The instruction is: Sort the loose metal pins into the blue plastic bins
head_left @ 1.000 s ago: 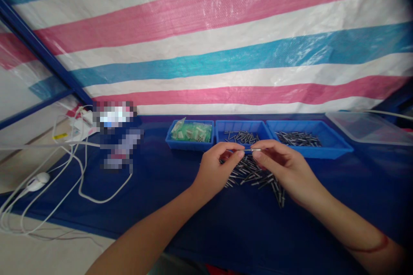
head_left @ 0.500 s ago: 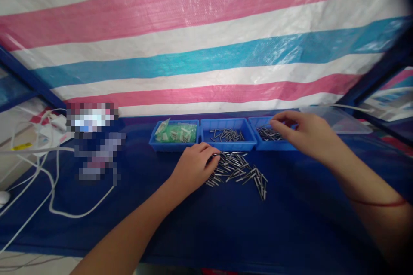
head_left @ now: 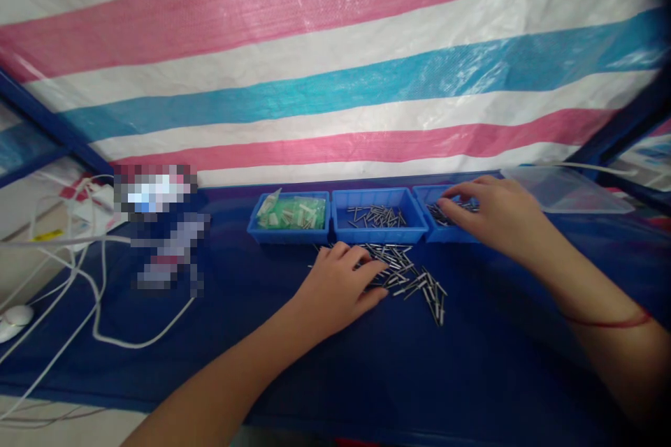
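Note:
My left hand (head_left: 340, 286) lies over the left side of a loose pile of thin metal pins (head_left: 395, 262), which look like blind rivets. Its fingers are spread and touch the pile, covering part of it. My right hand (head_left: 495, 213) hovers over the front of the right blue bin (head_left: 433, 229), thumb and forefinger apart in a loose curl. Dark metal pins (head_left: 440, 213) fill that bin, partly hidden by the hand. No held pin shows in either hand. The middle blue bin (head_left: 380, 232) holds more of the slim pins (head_left: 382, 215).
A left blue bin (head_left: 288, 234) contains green and clear plastic bags (head_left: 293, 213). White cables (head_left: 126, 345) and a white mouse (head_left: 15, 321) lie left on the dark blue table (head_left: 419, 384). A translucent plastic sheet (head_left: 571, 192) lies at right. Striped sheeting (head_left: 335, 84) hangs behind.
My left hand has opened from a closer grip and spread its fingers further right over the pile. My right hand stays at the right bin. The view has shifted slightly.

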`<state>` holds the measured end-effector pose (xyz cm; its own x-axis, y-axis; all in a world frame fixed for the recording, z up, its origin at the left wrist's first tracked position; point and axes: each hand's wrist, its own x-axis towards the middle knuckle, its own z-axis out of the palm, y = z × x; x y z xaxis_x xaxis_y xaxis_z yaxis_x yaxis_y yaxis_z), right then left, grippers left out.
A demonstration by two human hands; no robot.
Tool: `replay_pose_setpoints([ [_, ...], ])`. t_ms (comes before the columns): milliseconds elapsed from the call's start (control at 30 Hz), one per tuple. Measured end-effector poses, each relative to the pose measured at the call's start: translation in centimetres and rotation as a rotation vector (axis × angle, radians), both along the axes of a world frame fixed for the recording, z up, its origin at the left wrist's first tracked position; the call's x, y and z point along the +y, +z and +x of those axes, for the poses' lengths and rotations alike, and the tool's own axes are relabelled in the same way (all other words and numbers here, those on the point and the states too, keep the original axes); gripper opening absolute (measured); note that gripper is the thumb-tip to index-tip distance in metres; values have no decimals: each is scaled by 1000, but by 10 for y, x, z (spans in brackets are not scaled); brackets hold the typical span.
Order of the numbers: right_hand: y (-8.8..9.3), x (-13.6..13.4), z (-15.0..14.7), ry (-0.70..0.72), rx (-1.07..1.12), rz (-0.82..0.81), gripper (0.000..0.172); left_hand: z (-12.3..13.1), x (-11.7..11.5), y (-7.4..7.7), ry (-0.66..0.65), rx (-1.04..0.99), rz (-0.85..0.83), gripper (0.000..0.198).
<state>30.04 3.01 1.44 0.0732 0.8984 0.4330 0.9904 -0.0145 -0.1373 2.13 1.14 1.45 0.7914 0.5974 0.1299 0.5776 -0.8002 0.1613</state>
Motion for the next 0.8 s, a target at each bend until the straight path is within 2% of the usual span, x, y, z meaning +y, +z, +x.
replay_pose_setpoints([
  [67,7,-7,-17,72,80,110,28,5,-6,-9,7,-27,43,41],
  [133,10,-15,-37,217,151,171,24,11,-10,-18,6,-51,62,42],
  [233,8,-25,-61,425,207,136,18,16,-11,-27,33,-75,84,25],
  [300,3,-29,-68,509,233,120,16,18,-10,-29,42,-79,96,19],
  [433,-6,-32,-69,567,258,110,14,18,-7,-27,51,-80,115,17],
  [600,-7,-35,-68,595,275,44,15,15,-7,-24,107,-93,94,17],
  [800,-7,-40,-68,625,315,-82,18,10,-5,-15,210,-308,-21,20],
])
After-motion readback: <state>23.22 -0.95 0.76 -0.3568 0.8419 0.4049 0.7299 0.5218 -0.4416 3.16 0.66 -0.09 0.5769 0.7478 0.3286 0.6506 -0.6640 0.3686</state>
